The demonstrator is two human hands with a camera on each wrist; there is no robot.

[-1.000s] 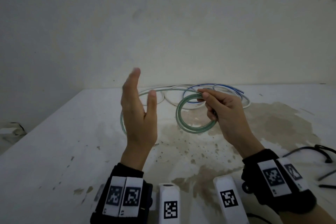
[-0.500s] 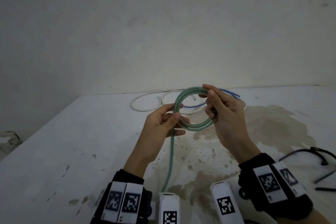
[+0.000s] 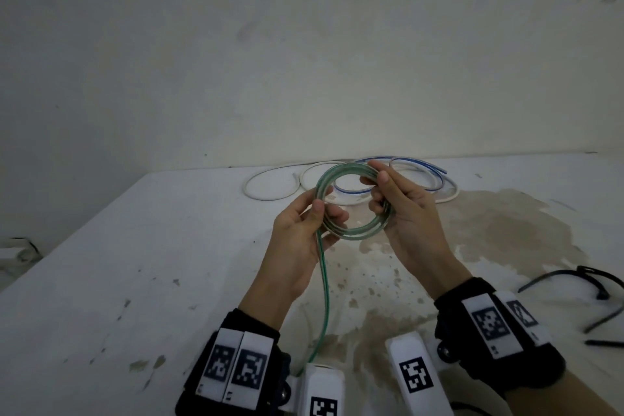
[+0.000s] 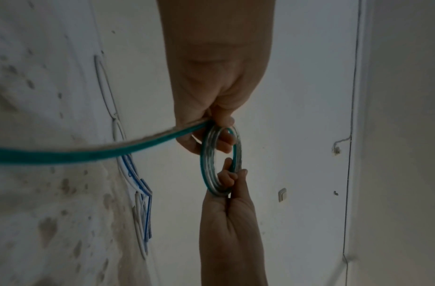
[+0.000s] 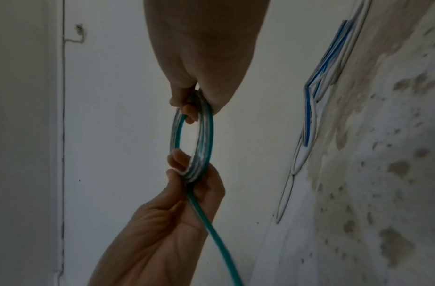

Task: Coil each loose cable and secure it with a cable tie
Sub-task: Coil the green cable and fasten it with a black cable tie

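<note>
Nearest the camera, the free tail of the green cable (image 3: 324, 294) runs up from the lower edge of the head view, over the stained white desk (image 3: 135, 263), and into the left hand (image 3: 304, 230). That hand's grip is closed on the cable: thumb and curled fingers pinch the left side of the coil where the tail joins it, as the right wrist view also shows. The coil, several turns of the same green cable, is held upright above the desk between both hands. The right hand (image 3: 405, 213) grips its right side, thumb on the near face and fingers curled through the ring. To the right, black cable ties (image 3: 587, 284) lie on the desk, well apart from the hands. Beyond the coil, near the wall, a white cable (image 3: 270, 184) and a blue-striped cable (image 3: 422, 167) lie loose on the desk.
</note>
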